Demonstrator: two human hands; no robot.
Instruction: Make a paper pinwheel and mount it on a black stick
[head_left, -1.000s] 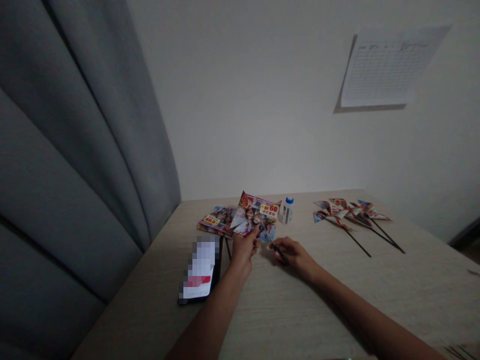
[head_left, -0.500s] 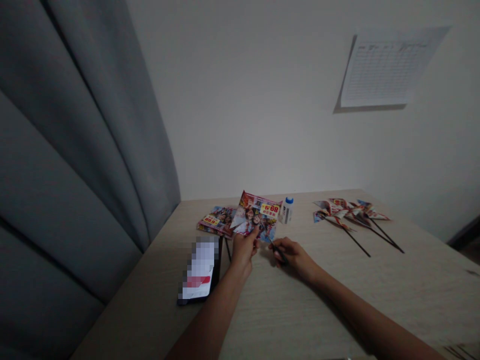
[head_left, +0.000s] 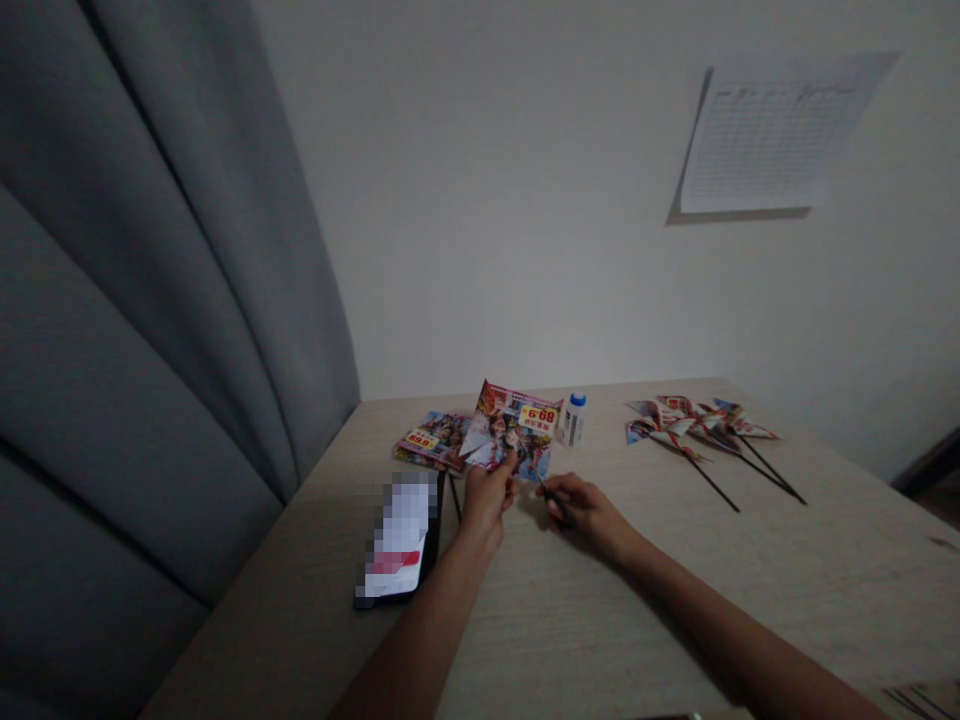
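Note:
My left hand (head_left: 489, 497) grips a colourful printed paper sheet (head_left: 510, 425) by its near edge, thumb on top. A yellow price label shows upside down on the sheet, and its left side is slit. In my right hand (head_left: 589, 510) is a pair of scissors (head_left: 553, 498) with dark handles; the blades reach the lower right of the sheet. Behind my left hand lies a stack of similar printed sheets (head_left: 431, 437). A glue bottle (head_left: 574, 420) with a blue cap stands just right of the held sheet.
A phone (head_left: 397, 540) with its screen lit lies left of my left forearm, near a thin dark stick (head_left: 455, 497). Paper pinwheels (head_left: 675, 415) on dark sticks lie at the right. Grey curtain (head_left: 187, 250) borders the table's left; a printed form (head_left: 765, 140) hangs on the wall.
Almost nothing differs. Both hands, the sheet and the scissors hold nearly the same places; the view has shifted very slightly.

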